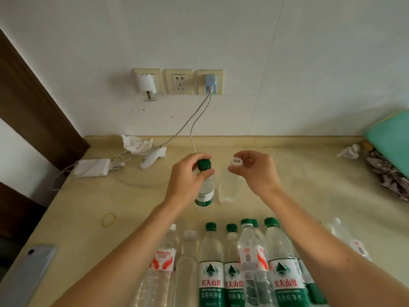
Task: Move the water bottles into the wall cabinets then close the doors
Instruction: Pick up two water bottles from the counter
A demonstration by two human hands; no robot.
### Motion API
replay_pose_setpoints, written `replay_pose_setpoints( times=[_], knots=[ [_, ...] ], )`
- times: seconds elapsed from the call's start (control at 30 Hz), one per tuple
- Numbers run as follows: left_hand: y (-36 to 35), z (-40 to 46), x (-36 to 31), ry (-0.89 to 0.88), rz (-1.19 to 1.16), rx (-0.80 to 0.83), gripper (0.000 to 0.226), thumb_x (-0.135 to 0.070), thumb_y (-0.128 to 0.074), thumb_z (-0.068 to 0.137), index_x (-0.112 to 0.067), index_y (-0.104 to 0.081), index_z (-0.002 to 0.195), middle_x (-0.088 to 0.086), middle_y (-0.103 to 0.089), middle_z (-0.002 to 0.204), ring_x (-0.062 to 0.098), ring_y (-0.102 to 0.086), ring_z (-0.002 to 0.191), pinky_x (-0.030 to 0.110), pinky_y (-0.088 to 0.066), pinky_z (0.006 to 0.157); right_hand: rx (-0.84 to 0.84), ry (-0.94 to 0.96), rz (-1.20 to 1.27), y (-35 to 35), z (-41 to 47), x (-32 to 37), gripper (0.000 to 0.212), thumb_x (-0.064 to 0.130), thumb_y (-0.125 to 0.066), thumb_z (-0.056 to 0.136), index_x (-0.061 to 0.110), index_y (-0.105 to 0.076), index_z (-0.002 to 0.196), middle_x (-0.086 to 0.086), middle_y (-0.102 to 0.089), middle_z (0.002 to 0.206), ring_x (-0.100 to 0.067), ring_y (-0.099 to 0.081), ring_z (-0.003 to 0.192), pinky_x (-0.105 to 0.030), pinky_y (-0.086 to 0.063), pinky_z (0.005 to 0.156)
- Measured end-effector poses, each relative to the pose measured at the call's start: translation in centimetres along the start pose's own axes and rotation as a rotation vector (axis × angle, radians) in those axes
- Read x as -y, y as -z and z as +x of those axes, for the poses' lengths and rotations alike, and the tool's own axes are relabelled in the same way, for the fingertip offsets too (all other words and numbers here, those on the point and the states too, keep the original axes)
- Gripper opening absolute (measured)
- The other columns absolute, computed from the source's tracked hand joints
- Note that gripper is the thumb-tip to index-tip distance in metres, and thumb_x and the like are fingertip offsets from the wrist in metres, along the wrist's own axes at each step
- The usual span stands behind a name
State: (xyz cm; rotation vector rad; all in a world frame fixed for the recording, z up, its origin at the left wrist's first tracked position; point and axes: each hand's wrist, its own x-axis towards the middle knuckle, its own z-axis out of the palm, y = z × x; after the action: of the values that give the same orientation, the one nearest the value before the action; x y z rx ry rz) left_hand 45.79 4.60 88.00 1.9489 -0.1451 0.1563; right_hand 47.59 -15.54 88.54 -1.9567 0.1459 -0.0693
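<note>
Left hand (190,173) grips a green-capped bottle (205,191) by the neck, fingers curled round just under the green cap (204,165). The bottle hangs upright over the tabletop (309,185); whether its base touches is hard to tell.

Right hand (252,168) pinches a clear bottle (231,187) at its white cap (236,161), thumb below, fingers curled over the top. That bottle has no visible label and its body is nearly transparent against the tabletop. The two held bottles sit just beside each other, mid-tabletop.

Near edge: a cluster of water bottles (232,262) standing close together, a mix of green-capped ones with green-and-white labels and clear-capped ones with red-and-white labels. One more lies to the right behind the right forearm (358,247).

Other stuff: yellow rubber band (109,218) left of the cluster, white charger brick (93,167) with cables at back left, crumpled tissue (136,144) by the wall, a white handheld device (151,159) next to it. Three wall sockets (178,81) above, the right one with a plug and cable running down. Phone (28,275) at near left corner. Teal item (391,138) and crumpled wrapper (387,173) at far right.

Wall cabinets aren't in view.
</note>
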Motion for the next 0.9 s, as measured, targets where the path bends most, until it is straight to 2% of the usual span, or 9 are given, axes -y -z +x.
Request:
replay_pose_setpoints(
  times=[0.1,0.17,0.37,0.47,0.57,0.6,0.67,0.77,0.9],
  knots=[
    [-0.7,-0.2,1.5,0.031,0.020,-0.074,0.034,-0.007,-0.080,0.083,-0.017,-0.072,0.114,-0.008,-0.072,0.113,0.008,-0.067,0.109,0.029,-0.052,0.102,-0.013,-0.028,0.001,0.0,0.3,-1.5,0.034,0.019,-0.091,0.073,0.031,-0.073,0.098,0.005,-0.076,0.099,-0.013,-0.072,0.096,-0.040,-0.059,0.092],
    [-0.8,-0.2,2.1,0.019,0.025,-0.105,0.034,-0.009,-0.080,0.084,-0.022,-0.071,0.114,-0.011,-0.072,0.113,0.005,-0.066,0.109,0.027,-0.052,0.101,-0.006,-0.024,0.016,0.2,0.3,-2.2,0.034,0.020,-0.090,0.074,0.031,-0.074,0.101,0.008,-0.076,0.098,-0.011,-0.072,0.095,-0.039,-0.059,0.091],
    [-0.4,0.2,2.9,0.015,0.022,-0.034,0.032,-0.013,-0.076,0.089,-0.026,-0.066,0.117,-0.012,-0.069,0.116,0.004,-0.064,0.112,0.030,-0.051,0.104,0.057,0.076,-0.011,0.0,0.7,-3.5,0.034,0.027,-0.087,0.078,0.032,-0.069,0.107,0.014,-0.073,0.103,-0.006,-0.068,0.100,-0.037,-0.057,0.094],
    [-0.6,-0.2,3.8,0.058,0.017,-0.064,0.033,-0.021,-0.073,0.093,-0.022,-0.062,0.124,-0.010,-0.067,0.119,0.006,-0.062,0.116,0.031,-0.048,0.106,0.123,0.066,-0.031,-0.2,0.7,-5.0,0.070,0.040,-0.089,0.073,0.036,-0.055,0.134,0.015,-0.061,0.132,-0.009,-0.059,0.118,-0.034,-0.051,0.101],
    [-1.5,-1.6,5.1,0.183,0.001,-0.029,0.059,-0.044,-0.077,0.086,-0.031,-0.050,0.137,-0.022,-0.058,0.132,-0.013,-0.049,0.123,0.010,-0.038,0.103,0.231,-0.071,-0.060,-0.6,0.7,-7.3,0.106,0.042,-0.093,0.065,0.033,-0.034,0.152,0.007,-0.044,0.151,-0.016,-0.050,0.131,-0.041,-0.047,0.108],
    [-1.9,-2.1,5.6,0.239,0.003,-0.015,0.067,-0.047,-0.080,0.082,-0.035,-0.047,0.139,-0.024,-0.056,0.133,-0.012,-0.048,0.123,0.010,-0.038,0.101,0.282,-0.125,-0.077,-0.9,0.8,-8.2,0.111,0.039,-0.095,0.064,0.030,-0.030,0.154,0.004,-0.043,0.151,-0.019,-0.049,0.132,-0.045,-0.047,0.108],
    [-2.8,-3.0,6.7,0.363,-0.005,-0.009,0.074,-0.046,-0.087,0.073,-0.043,-0.046,0.134,-0.027,-0.059,0.125,-0.006,-0.055,0.117,0.021,-0.045,0.096,0.382,-0.201,-0.077,-1.3,1.0,-9.7,0.108,0.030,-0.095,0.066,0.026,-0.031,0.153,0.000,-0.048,0.146,-0.020,-0.054,0.125,-0.040,-0.052,0.098],
    [-3.9,-3.3,8.2,0.471,-0.030,-0.029,0.064,-0.041,-0.090,0.066,-0.052,-0.048,0.114,-0.035,-0.063,0.107,-0.012,-0.062,0.098,0.019,-0.048,0.079,0.440,-0.235,-0.017,-1.9,1.8,-11.0,0.088,0.015,-0.093,0.070,0.021,-0.045,0.144,-0.001,-0.060,0.133,-0.014,-0.062,0.111,-0.021,-0.049,0.079],
    [-4.3,-2.6,9.5,0.469,-0.054,-0.063,0.056,-0.042,-0.091,0.062,-0.050,-0.053,0.102,-0.028,-0.068,0.099,-0.004,-0.067,0.091,0.025,-0.056,0.078,0.387,-0.201,0.031,-2.2,2.4,-11.6,0.057,0.003,-0.089,0.071,0.033,-0.061,0.110,0.008,-0.070,0.107,0.006,-0.069,0.080,-0.007,-0.049,0.059]
  ],
)
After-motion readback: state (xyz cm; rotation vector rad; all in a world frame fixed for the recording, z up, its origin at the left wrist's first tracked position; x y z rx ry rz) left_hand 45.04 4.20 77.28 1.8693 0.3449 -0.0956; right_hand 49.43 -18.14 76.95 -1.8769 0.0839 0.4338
